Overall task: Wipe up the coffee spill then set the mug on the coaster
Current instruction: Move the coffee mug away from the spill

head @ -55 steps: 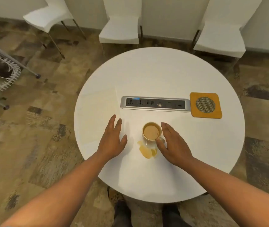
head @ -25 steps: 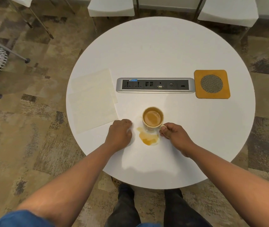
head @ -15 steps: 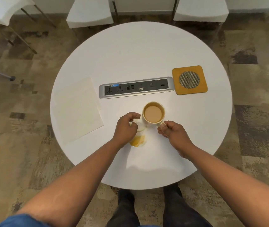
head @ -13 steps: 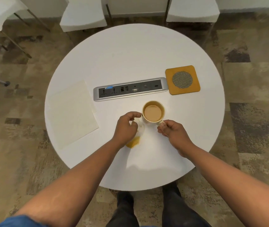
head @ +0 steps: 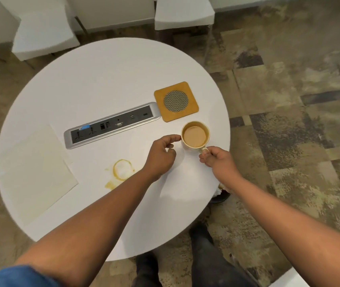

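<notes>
While pinching mug [head: 195, 135] handle, right grip [head: 218, 160].

Coaster [head: 176, 101] top is unoccupied, w/ mug [head: 195, 135] just below it and power strip [head: 111, 127] touching its left edge. Coffee spill [head: 120, 172] is partly covered by left forearm; napkins [head: 34, 175] lie unblocked at left.

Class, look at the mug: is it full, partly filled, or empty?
Partly filled. The mug holds light brown coffee whose surface sits below the rim, with bare inner wall visible above it. The right hand pinches its handle.
</notes>
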{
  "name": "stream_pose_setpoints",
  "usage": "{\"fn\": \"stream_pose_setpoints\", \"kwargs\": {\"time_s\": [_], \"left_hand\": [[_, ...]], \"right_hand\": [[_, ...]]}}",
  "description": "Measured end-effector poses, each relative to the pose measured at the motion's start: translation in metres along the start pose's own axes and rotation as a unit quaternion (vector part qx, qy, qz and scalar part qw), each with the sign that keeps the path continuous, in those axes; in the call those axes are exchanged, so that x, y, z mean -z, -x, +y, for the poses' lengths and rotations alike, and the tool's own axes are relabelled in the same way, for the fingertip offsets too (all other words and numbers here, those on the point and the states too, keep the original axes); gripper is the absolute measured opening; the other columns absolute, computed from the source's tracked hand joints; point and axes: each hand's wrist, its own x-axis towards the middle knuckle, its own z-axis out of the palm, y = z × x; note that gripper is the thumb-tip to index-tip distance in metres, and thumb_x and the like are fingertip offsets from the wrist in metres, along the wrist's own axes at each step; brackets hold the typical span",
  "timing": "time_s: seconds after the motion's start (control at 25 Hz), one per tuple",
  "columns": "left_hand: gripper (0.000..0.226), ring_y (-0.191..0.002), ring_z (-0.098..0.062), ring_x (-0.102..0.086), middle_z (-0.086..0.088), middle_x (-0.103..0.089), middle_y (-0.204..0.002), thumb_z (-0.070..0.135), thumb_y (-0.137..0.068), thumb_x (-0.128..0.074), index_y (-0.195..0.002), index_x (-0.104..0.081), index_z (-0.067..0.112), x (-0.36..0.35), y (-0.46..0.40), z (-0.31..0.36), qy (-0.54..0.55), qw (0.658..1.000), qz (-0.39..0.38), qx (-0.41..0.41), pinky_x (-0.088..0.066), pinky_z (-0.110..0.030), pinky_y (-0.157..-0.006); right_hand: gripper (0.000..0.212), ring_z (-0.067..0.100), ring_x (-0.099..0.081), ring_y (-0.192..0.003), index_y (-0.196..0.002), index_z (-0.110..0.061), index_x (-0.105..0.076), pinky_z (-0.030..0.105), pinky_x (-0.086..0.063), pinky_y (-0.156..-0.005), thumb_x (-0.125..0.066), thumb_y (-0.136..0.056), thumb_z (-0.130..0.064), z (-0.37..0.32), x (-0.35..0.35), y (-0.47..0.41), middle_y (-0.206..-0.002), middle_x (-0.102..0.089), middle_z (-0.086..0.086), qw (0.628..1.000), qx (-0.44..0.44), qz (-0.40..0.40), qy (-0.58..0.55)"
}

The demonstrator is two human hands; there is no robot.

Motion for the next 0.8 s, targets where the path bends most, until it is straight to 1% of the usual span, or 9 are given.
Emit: {"fn": "stream_pose_setpoints", "kwargs": {"time_s": [0.08, 0.16, 0.28, 0.44, 0.56, 0.64, 0.72, 0.76, 0.8], "left_hand": [[0.051, -0.102, -0.003, -0.059, 0.011, -0.066, -0.124, -0.008, -0.091, -0.048, -0.13, -0.068, 0.019, -0.014, -0.006, 0.004, -0.003, 1.0, -0.015, 0.0, -0.046, -0.017, -0.083], [0.05, -0.104, -0.004, -0.059, 0.011, -0.065, -0.125, -0.007, -0.093, -0.048, -0.131, -0.067, 0.019, -0.026, -0.013, 0.006, -0.006, 1.0, -0.025, 0.006, -0.047, -0.021, -0.088], [0.049, -0.113, -0.012, -0.059, 0.01, -0.063, -0.127, -0.007, -0.095, -0.048, -0.131, -0.067, 0.02, -0.036, -0.022, 0.006, -0.015, 0.999, -0.028, 0.021, -0.048, -0.028, -0.097], [0.049, -0.124, -0.016, -0.058, 0.002, -0.065, -0.134, -0.009, -0.095, -0.045, -0.132, -0.067, 0.014, -0.042, -0.026, 0.003, -0.015, 0.999, -0.028, 0.027, -0.047, -0.032, -0.108], [0.049, -0.126, -0.017, -0.059, 0.001, -0.066, -0.135, -0.009, -0.095, -0.044, -0.131, -0.067, 0.014, -0.042, -0.027, 0.001, -0.012, 0.999, -0.029, 0.031, -0.046, -0.031, -0.11], [0.048, -0.125, -0.019, -0.06, 0.002, -0.066, -0.133, -0.008, -0.095, -0.044, -0.13, -0.068, 0.015, -0.041, -0.026, 0.0, -0.012, 0.999, -0.029, 0.034, -0.047, -0.032, -0.109], [0.046, -0.125, -0.02, -0.06, 0.001, -0.065, -0.134, -0.007, -0.096, -0.044, -0.13, -0.067, 0.016, -0.039, -0.023, -0.002, -0.018, 0.999, -0.023, 0.036, -0.047, -0.034, -0.109], [0.046, -0.125, -0.021, -0.06, 0.001, -0.065, -0.136, -0.006, -0.097, -0.044, -0.131, -0.066, 0.015, -0.036, -0.02, -0.003, -0.02, 0.999, -0.017, 0.039, -0.047, -0.034, -0.11], [0.045, -0.124, -0.022, -0.06, 0.0, -0.064, -0.136, -0.005, -0.097, -0.045, -0.132, -0.066, 0.014, -0.032, -0.017, -0.006, -0.022, 0.999, -0.012, 0.042, -0.047, -0.035, -0.11]], "right_hand": [[0.02, 0.024, -0.069, -0.097, -0.082, -0.035, -0.073, 0.045, -0.054, -0.096, -0.061, -0.098, -0.034, 0.007, 0.011, -0.004, -0.096, -0.075, 0.007, 1.0, -0.007, 0.013, -0.007], [0.021, 0.027, -0.068, -0.099, -0.081, -0.037, -0.074, 0.047, -0.054, -0.096, -0.061, -0.098, -0.033, 0.012, 0.018, -0.007, -0.094, -0.075, 0.005, 1.0, -0.015, 0.02, -0.016], [0.022, 0.03, -0.068, -0.101, -0.081, -0.037, -0.074, 0.048, -0.054, -0.096, -0.061, -0.098, -0.034, 0.017, 0.023, -0.012, -0.097, -0.075, 0.008, 0.999, -0.022, 0.017, -0.021], [0.022, 0.018, -0.066, -0.09, -0.082, -0.036, -0.074, 0.047, -0.054, -0.095, -0.06, -0.099, -0.033, 0.023, 0.025, -0.017, -0.09, -0.073, 0.002, 0.999, -0.024, 0.009, -0.022], [0.02, 0.019, -0.064, -0.089, -0.085, -0.029, -0.072, 0.052, -0.053, -0.095, -0.058, -0.099, -0.036, 0.026, 0.026, -0.017, -0.089, -0.071, 0.002, 1.0, -0.011, 0.003, -0.015], [0.019, 0.019, -0.063, -0.087, -0.088, -0.028, -0.068, 0.054, -0.052, -0.093, -0.057, -0.095, -0.042, 0.027, 0.025, -0.014, -0.088, -0.069, 0.001, 1.0, 0.012, 0.004, -0.005], [0.013, 0.019, -0.064, -0.084, -0.093, -0.036, -0.062, 0.051, -0.054, -0.087, -0.061, -0.089, -0.048, 0.025, 0.022, -0.009, -0.089, -0.07, 0.004, 1.0, 0.023, 0.017, -0.009], [0.019, 0.019, -0.066, -0.084, -0.097, -0.04, -0.056, 0.046, -0.055, -0.082, -0.064, -0.085, -0.052, 0.024, 0.02, -0.006, -0.092, -0.07, 0.006, 0.999, 0.018, 0.032, -0.008], [0.031, 0.019, -0.067, -0.084, -0.102, -0.039, -0.049, 0.041, -0.054, -0.077, -0.067, -0.082, -0.055, 0.026, 0.017, -0.004, -0.095, -0.069, 0.006, 0.999, 0.007, 0.048, -0.008]]}}
